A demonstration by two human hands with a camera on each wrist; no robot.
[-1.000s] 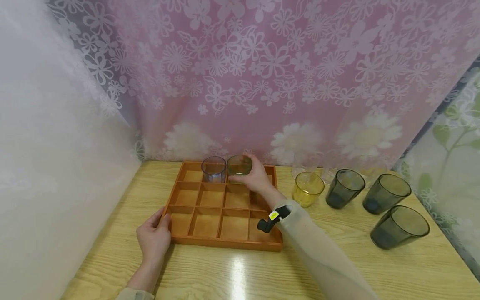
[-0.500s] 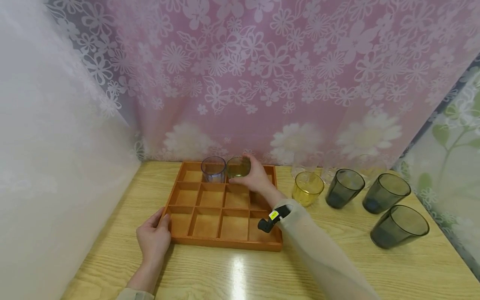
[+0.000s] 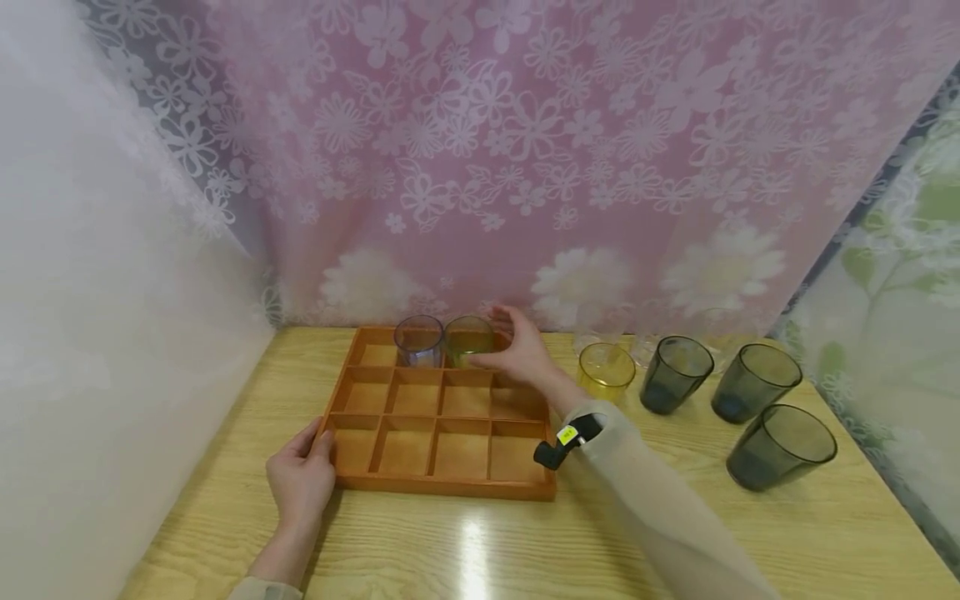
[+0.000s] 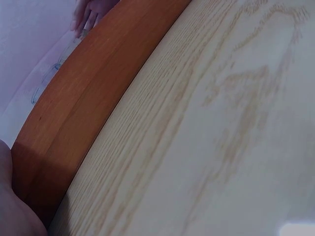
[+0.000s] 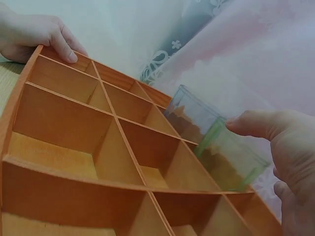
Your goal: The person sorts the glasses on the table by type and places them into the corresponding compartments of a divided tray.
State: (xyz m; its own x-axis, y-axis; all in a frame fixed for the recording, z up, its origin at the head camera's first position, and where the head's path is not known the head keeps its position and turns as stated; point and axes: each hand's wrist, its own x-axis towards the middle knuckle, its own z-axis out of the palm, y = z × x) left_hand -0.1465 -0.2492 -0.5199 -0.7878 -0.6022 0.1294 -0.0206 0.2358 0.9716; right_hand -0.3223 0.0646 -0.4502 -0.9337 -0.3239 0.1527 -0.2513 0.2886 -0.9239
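Observation:
A wooden compartment tray (image 3: 442, 486) lies on the table, and my left hand (image 3: 302, 477) grips its left side near the front corner, thumb over the rim. Two glasses stand side by side in back-row compartments: a bluish clear glass (image 3: 418, 340) and, to its right, a pale green glass (image 5: 229, 162). Around the green glass's right side my right hand (image 3: 522, 352) is spread, fingers loose behind and thumb in front. In the right wrist view the thumb lies close to the glass's rim; whether it touches cannot be told.
Right of the tray stand a yellow glass (image 3: 606, 372) and three smoky dark glasses (image 3: 677, 375), wider at the top. Fainter clear glasses (image 3: 592, 325) stand behind them by the pink floral curtain (image 3: 480, 150). A white curtain (image 3: 127, 333) hangs at the left.
My right hand has loosened from the green glass and drawn slightly right, leaving it standing in the tray. The left hand keeps its grip. The head view has shifted a little.

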